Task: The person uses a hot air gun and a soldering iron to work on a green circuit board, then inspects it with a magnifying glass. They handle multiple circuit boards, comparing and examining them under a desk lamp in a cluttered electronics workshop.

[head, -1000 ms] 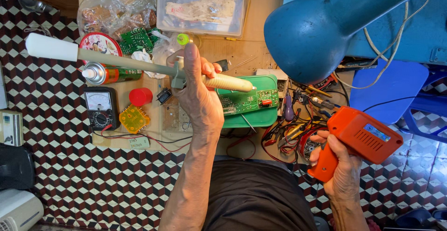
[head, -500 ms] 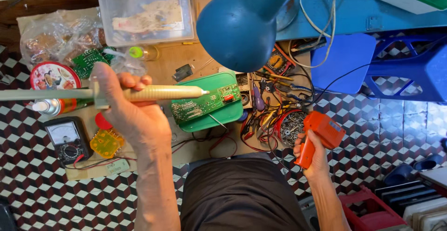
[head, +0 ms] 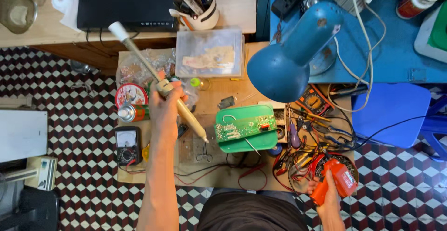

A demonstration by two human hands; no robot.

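My left hand (head: 164, 112) grips a long cream-coloured rod-shaped tool (head: 158, 82) near its middle. The tool slants from upper left down to a tip close to the green circuit board (head: 242, 128). That board lies on a green tray (head: 253, 142) at the middle of the small wooden work table (head: 219, 173). My right hand (head: 326, 196) holds an orange hand tool with a boxy body (head: 337, 180) at the table's lower right corner, over a tangle of wires.
A blue desk lamp (head: 284, 68) hangs over the table's right side. A clear plastic box (head: 209, 54), a round tin (head: 130, 95), a spray can (head: 132, 113), a multimeter (head: 127, 145), small forceps (head: 203, 154) and loose wires (head: 298, 156) crowd the table. A blue stool (head: 391, 114) stands right.
My left hand swung the cream tool from lying level to slanting, tip down toward the circuit board. My right hand with the orange tool dropped lower. The view shifted back, showing more of the desk behind.
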